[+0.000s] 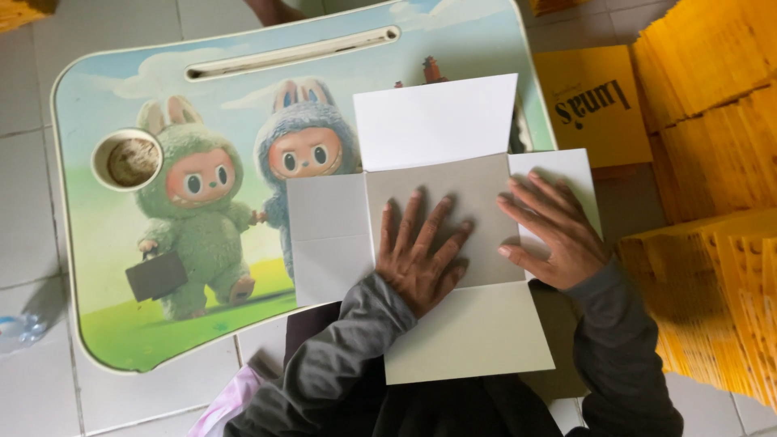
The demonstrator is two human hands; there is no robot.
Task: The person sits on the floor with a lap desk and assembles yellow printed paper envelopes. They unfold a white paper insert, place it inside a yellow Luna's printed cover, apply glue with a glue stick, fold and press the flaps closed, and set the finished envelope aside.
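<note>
A flat, unfolded cardboard box blank (453,178), white with a grey centre panel, lies on a small lap table (121,243) printed with two cartoon furry creatures. My left hand (418,252) presses flat on the grey centre panel, fingers spread. My right hand (552,231) rests on the right flap at the panel's edge, fingers extended along the fold. The top flap stands up slightly; the bottom flap hangs over the table toward my lap. Neither hand grips anything.
Stacks of yellow flat cardboard (712,162) fill the right side on the tiled floor, one yellow piece (591,101) lying beside the table. The table has a round cup hole (129,159) at left and a slot (291,53) along the far edge.
</note>
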